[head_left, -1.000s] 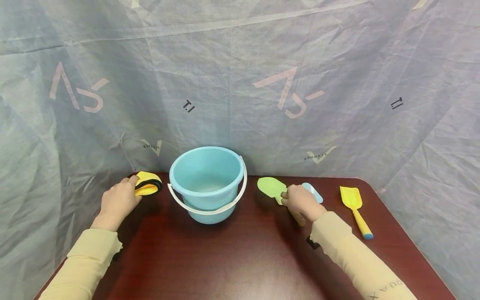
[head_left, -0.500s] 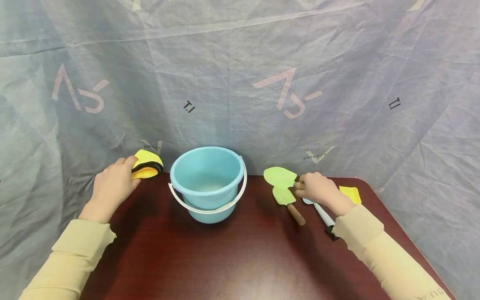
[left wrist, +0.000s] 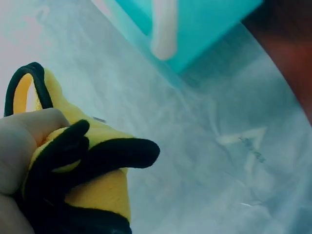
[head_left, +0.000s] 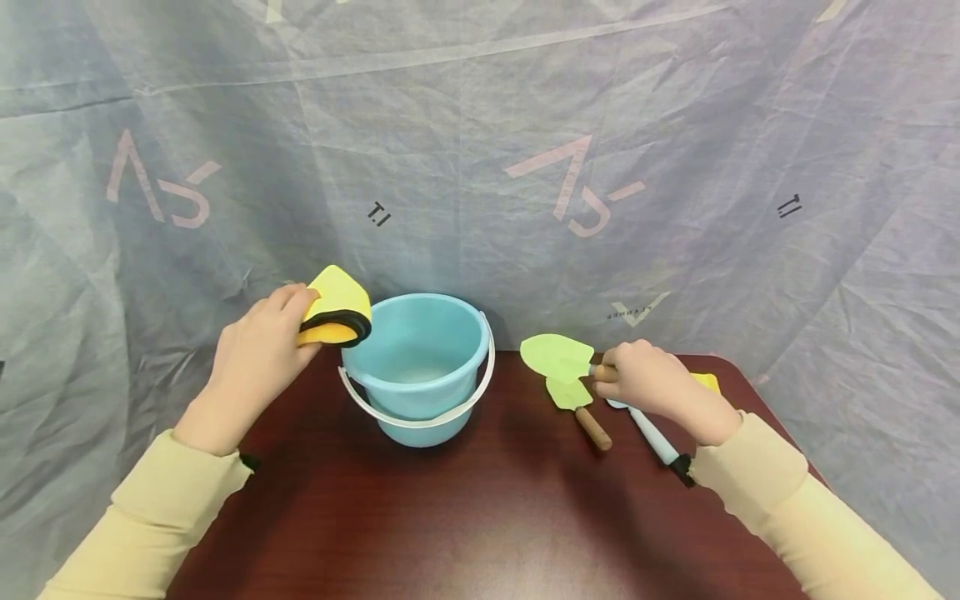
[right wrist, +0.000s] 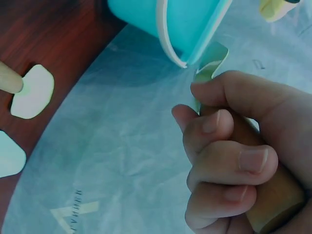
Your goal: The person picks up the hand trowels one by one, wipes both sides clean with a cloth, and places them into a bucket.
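My left hand (head_left: 258, 354) grips a folded yellow cloth (head_left: 341, 298) with black edging, raised beside the left rim of a light-blue bucket (head_left: 423, 404). Loops of the cloth (left wrist: 100, 190) bulge past the fingers in the left wrist view. My right hand (head_left: 648, 379) curls round the wooden handle (right wrist: 270, 197) of a green trowel (head_left: 551, 352), its blade pointing left toward the bucket. In the head view this blade overlaps a second green trowel (head_left: 592, 429) lying on the table, also wooden-handled.
A light-blue hand shovel (head_left: 654, 435) lies under the right hand, its blade mostly hidden. Behind the right wrist shows part of a yellow shovel (head_left: 705, 382). The bucket's white handle (head_left: 431, 423) hangs down in front. Grey printed fabric (head_left: 465, 167) hangs behind the dark-red table (head_left: 450, 525).
My left hand has lifted the cloth and carried it right, to the bucket's rim. My right hand has raised the trowel and shifted right, baring the second trowel and the light-blue handle.
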`<action>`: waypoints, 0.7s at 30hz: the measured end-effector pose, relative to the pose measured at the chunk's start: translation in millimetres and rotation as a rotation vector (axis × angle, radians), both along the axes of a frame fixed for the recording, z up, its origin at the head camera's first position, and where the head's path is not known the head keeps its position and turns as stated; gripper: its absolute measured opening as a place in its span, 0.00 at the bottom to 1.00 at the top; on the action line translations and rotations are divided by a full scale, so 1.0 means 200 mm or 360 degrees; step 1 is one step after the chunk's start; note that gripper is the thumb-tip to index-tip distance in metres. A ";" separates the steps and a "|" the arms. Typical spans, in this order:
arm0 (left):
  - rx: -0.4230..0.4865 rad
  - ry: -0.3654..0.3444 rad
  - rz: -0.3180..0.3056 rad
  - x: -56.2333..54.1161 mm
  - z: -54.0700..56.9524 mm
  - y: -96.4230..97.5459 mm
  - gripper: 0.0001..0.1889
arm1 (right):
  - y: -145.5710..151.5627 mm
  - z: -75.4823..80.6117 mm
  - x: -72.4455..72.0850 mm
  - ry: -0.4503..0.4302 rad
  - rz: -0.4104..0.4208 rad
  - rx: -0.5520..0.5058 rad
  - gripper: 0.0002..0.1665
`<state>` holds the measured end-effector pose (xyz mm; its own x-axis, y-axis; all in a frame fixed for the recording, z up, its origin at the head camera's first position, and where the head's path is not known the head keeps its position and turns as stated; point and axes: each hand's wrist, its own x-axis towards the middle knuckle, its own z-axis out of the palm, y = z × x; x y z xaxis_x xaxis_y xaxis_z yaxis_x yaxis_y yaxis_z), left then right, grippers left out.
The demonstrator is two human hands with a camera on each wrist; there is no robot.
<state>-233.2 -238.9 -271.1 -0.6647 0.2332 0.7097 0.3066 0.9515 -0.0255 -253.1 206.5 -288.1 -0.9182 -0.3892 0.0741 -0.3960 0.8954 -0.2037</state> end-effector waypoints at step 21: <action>-0.0328 0.0171 -0.0520 0.18 0.09 0.41 0.34 | -0.07 0.10 0.18 0.0031 0.0500 0.0138 0.15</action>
